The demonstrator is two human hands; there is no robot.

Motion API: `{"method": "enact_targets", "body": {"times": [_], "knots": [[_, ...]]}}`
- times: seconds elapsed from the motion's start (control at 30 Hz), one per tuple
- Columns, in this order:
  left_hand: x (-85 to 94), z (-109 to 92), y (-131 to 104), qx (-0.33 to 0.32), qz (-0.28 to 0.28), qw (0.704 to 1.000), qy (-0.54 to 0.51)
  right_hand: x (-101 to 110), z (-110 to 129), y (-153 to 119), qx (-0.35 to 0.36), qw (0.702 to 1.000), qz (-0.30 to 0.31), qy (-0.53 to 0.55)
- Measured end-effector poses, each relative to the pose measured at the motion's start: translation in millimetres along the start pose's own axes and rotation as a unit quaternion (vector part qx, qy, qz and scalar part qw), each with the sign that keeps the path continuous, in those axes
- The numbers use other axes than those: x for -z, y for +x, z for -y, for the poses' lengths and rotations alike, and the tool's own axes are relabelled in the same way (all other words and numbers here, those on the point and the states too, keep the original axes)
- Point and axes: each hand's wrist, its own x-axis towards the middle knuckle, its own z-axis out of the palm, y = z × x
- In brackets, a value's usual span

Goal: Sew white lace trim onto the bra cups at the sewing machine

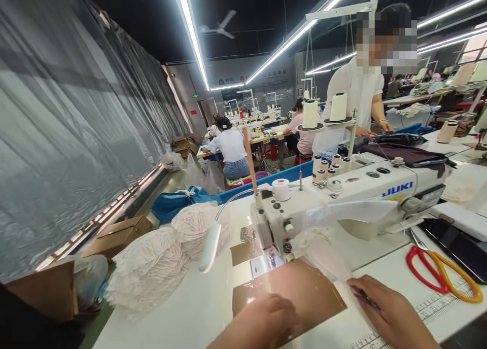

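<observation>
A white JUKI sewing machine (pixel 342 186) stands across the table, its needle area lit. In front of the needle lies a glossy brown sheet (pixel 312 293). My left hand (pixel 268 318) is over the sheet's near left part, its fingers bent and blurred; what lies under them is hidden. My right hand (pixel 380 306), beside the sheet's right edge, is closed around a small dark metal tool (pixel 367 301) whose kind I cannot make out. A pale thin cloth (pixel 327 255) runs from beside the needle towards my right hand.
Scissors (pixel 443 273) with red and yellow handles and a black phone (pixel 456 247) lie at right. Bundles of pale cloth strips (pixel 150 270) and a lamp (pixel 210 247) are at left. A person (pixel 353 95) stands behind the machine; others sit farther back.
</observation>
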Motion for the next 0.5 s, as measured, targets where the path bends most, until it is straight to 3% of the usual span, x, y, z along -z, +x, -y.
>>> {"method": "enact_targets", "body": {"times": [0.13, 0.3, 0.4, 0.5], "knots": [[-14.8, -13, 77, -0.039, -0.053, 0.993, 0.103, 11, -18, 1, -0.101, 0.989, -0.102, 0.038], [-34.9, 10, 153, -0.044, -0.035, 0.983, 0.175, 13, -12, 7, -0.13, 0.979, -0.129, 0.095], [-42.1, 14, 176, -0.055, -0.049, 0.979, 0.189, 13, -9, 8, -0.137, 0.974, -0.137, 0.12], [-55.5, 13, 174, -0.022, -0.047, 0.978, 0.2, 13, -6, 8, -0.145, 0.966, -0.152, 0.15]]}}
